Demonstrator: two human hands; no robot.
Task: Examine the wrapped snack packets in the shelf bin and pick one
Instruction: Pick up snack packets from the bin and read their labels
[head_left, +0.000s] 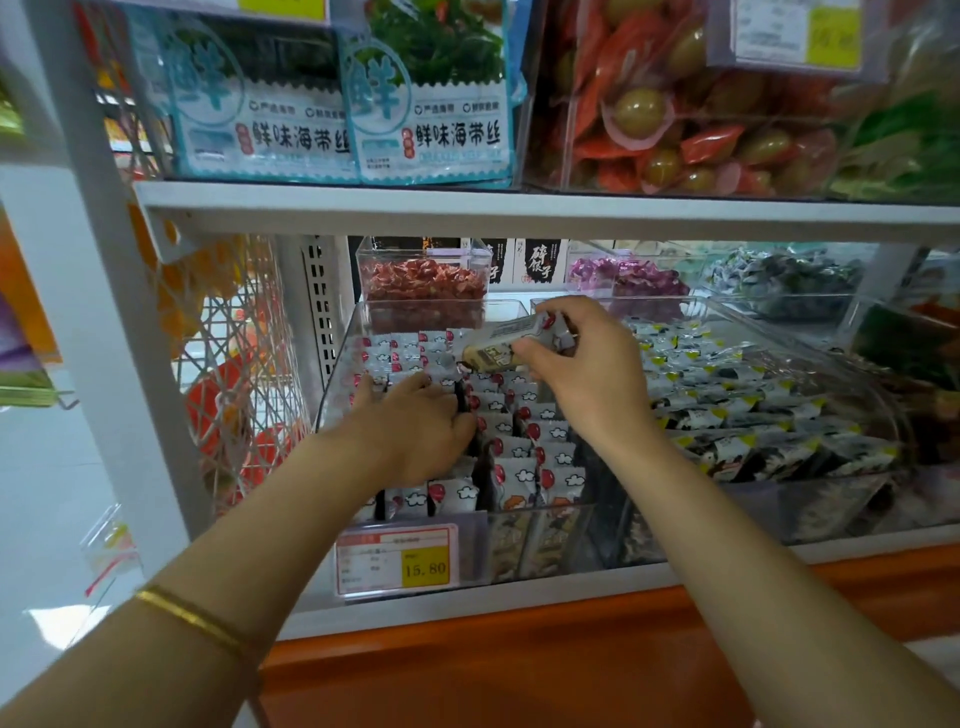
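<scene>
Pinching snack packet (496, 344), right hand (587, 374), left hand (415, 431) resting on binned packets (525, 467)

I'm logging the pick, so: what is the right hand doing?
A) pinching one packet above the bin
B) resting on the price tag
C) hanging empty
A: the right hand pinches a snack packet, raised over the clear bin.

The snack packets (519, 475) are white, patterned with red balloons and pale clouds. The held packet (493, 347) is cream with dark print. Neighbouring packets (727, 415) are black-and-white with yellow corners. The price tag (397, 561) is red-edged with a yellow panel, the shelf base (519, 667) orange, the bangle (192, 616) gold.
</scene>
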